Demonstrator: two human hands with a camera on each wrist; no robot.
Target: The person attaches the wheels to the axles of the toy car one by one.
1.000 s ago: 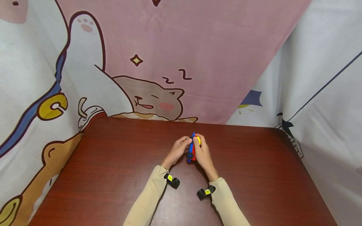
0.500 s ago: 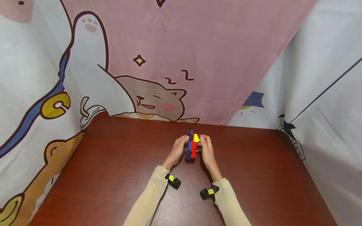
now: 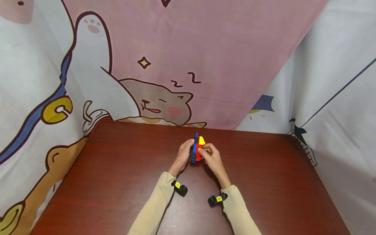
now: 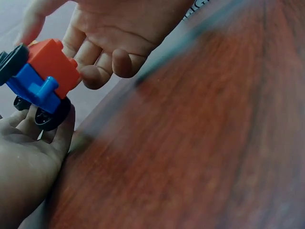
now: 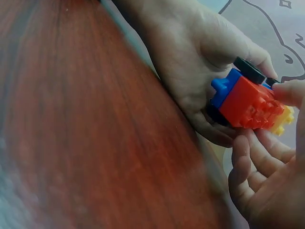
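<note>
A small toy car of building blocks [image 3: 198, 147] is held between both hands above the table, tipped on its side in the head view. It has a blue base [image 4: 32, 87], black wheels [image 5: 249, 70], red blocks [image 5: 245, 102] with studs and a yellow block [image 3: 201, 140] at its far end. My left hand [image 3: 182, 157] grips the car from the wheel side, fingers behind it. On the studded side, my right hand [image 3: 215, 161] pinches the red part, thumb on one face and bent fingers at the other. Some fingertips are hidden behind the car.
The brown wooden table [image 3: 123, 176] spreads around both arms. A printed cloth [image 3: 229, 65] hangs behind its far edge, and a white cloth [image 3: 337, 98] stands at the right. Each wrist wears a black camera [image 3: 217, 199].
The right hand let go of the yellow end, drew back a little, then took hold of the red part. The left hand kept its grip while the car shifted slightly left and away.
</note>
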